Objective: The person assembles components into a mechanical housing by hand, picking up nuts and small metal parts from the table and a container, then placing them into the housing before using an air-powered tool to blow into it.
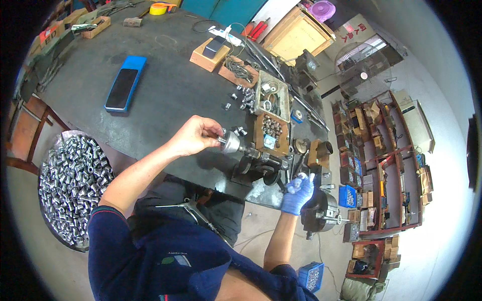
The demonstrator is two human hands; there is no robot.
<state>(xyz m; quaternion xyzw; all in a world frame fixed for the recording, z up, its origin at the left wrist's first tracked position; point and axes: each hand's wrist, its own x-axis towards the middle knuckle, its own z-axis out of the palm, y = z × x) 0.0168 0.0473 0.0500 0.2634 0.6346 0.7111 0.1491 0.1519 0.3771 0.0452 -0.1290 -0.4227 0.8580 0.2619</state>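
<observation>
My bare left hand (195, 136) is closed in a pinch on a small metal part (221, 140), right at the front of a round steel chuck (231, 142). The chuck belongs to a small dark bench machine (258, 168) at the table's front edge. Right of this machine is my right hand (298, 193) in a blue glove, its fingers curled closed. Whatever it may hold is hidden. Several shiny metal bushings (246, 98) lie loose on the table behind the chuck.
A large round tub of metal bushings (75, 188) stands at the left. On the dark table (170, 85) lie a blue-cased phone (124, 85), a wooden box of small parts (273, 131) and a grey tray (275, 93). A second machine (320, 213) is at the right, before a shelf (396, 180).
</observation>
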